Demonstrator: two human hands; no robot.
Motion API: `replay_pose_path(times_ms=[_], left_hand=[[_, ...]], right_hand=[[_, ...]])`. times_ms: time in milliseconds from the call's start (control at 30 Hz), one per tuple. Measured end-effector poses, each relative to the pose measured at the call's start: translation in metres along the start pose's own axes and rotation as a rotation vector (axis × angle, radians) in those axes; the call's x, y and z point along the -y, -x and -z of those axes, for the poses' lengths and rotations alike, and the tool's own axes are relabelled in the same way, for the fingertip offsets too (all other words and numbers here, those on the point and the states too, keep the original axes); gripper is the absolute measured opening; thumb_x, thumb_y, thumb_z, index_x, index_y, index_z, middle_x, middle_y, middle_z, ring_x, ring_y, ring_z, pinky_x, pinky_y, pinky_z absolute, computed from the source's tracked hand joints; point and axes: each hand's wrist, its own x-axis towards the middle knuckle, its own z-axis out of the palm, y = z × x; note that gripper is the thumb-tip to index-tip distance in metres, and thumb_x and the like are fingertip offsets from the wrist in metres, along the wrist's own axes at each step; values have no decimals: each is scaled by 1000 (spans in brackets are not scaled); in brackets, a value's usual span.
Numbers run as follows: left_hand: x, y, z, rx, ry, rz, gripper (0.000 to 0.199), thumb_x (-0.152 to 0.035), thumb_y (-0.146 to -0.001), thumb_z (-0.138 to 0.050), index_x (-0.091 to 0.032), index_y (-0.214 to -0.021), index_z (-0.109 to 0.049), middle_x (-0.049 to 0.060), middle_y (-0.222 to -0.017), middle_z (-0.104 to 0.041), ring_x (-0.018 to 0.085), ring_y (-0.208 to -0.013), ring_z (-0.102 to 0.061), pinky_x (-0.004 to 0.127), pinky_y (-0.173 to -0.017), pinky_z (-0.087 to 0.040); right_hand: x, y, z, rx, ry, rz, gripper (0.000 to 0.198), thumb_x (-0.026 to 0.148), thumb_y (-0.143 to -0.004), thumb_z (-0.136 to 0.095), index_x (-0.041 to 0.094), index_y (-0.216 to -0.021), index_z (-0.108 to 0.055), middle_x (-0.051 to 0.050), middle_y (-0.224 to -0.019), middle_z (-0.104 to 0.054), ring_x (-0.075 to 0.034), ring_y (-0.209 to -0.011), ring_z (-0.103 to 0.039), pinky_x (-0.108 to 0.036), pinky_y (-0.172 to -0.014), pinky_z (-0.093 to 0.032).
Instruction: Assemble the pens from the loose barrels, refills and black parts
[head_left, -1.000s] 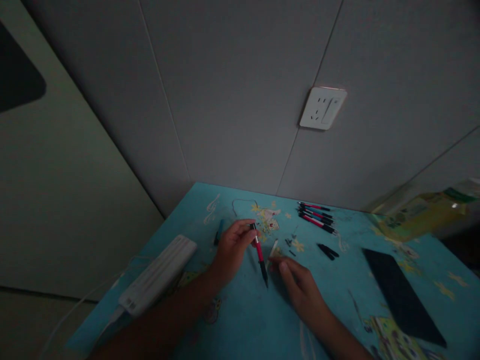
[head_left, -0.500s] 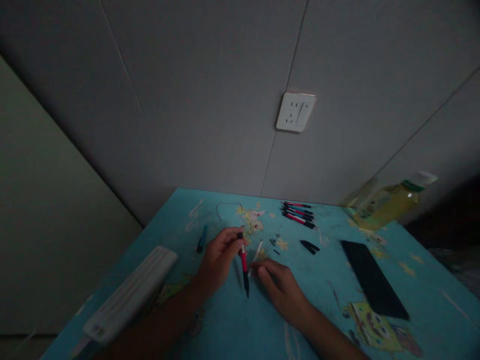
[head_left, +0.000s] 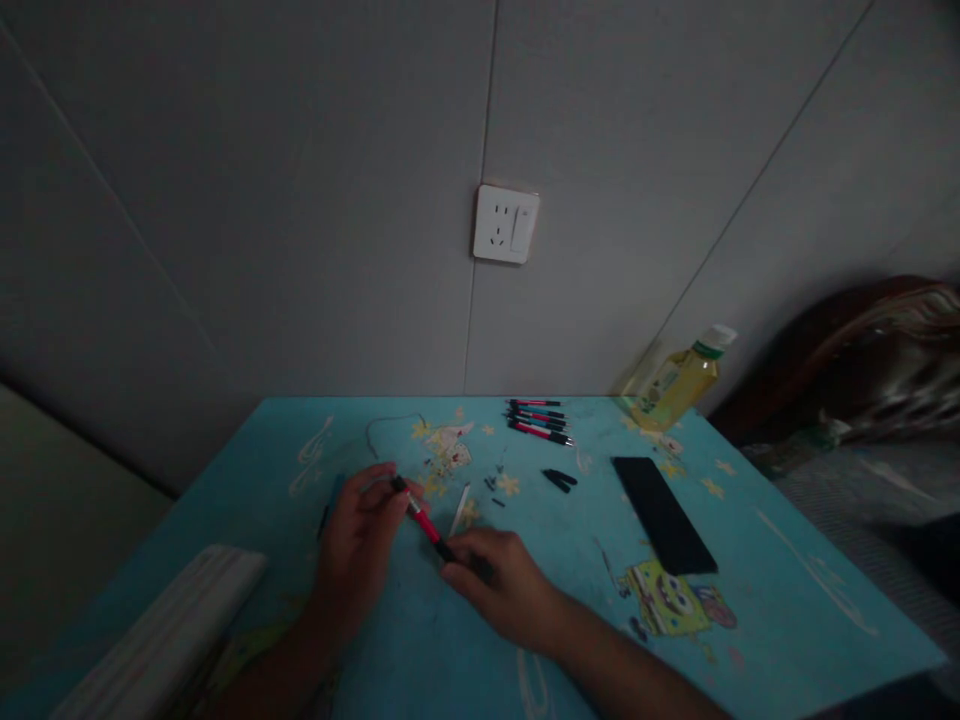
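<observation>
Gripping the red pen point(head_left: 424, 522) at both ends—my left hand point(head_left: 360, 545) and right hand point(head_left: 499, 590) pinch it; bare table point(head_left: 787, 560) toward three o'clock.

A single head-worn view looks forward and down from the table's point(head_left: 750, 560) near edge, facing the wall point(head_left: 300, 200) behind its far edge. It sits fairly close, taking in nearly the whole tabletop and much wall.
</observation>
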Motion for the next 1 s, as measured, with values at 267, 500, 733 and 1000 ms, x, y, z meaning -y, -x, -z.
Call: replay_pose_path(times_ms=[267, 500, 733, 1000], left_hand=[[0, 1, -2, -77, -45, -18, 40, -36, -81, -72, -22, -114, -56, 5, -102, -72, 21, -89, -70, 33, -81, -58], [6, 2, 3, -88, -143, -15, 36, -39, -78, -73, -20, -106, -62, 6, -100, -72, 21, -89, -70, 33, -83, -56], [-1, -3, -2, -52, 147, 42, 35, -35, -82, -71, -22, -110, -53, 4, -99, -73, 19, -88, -70, 35, -82, -58], [-4, -3, -2, 2, 199, 87, 32, -34, -84, -70, -21, -106, -51, 5, -101, -73, 18, -91, -70, 37, -87, -58]], right_hand=[[-8, -3, 7, -146, 107, -78, 19, 38, -91, -64, 22, -98, -71, 0, -79, -66, -14, -72, -61, -23, -68, -44], [-9, 1, 0, -75, 122, -37, 22, 41, -92, -62, 22, -89, -72, 1, -72, -67, -14, -67, -62, -24, -66, -44], [-13, -2, 6, -162, 124, -30, 21, 38, -93, -62, 24, -104, -71, -1, -82, -69, -15, -74, -62, -25, -71, -45], [-7, -1, 14, -179, 189, 21, 28, 34, -100, -45, 21, -106, -69, -6, -87, -69, -18, -80, -63, -28, -75, -45]])
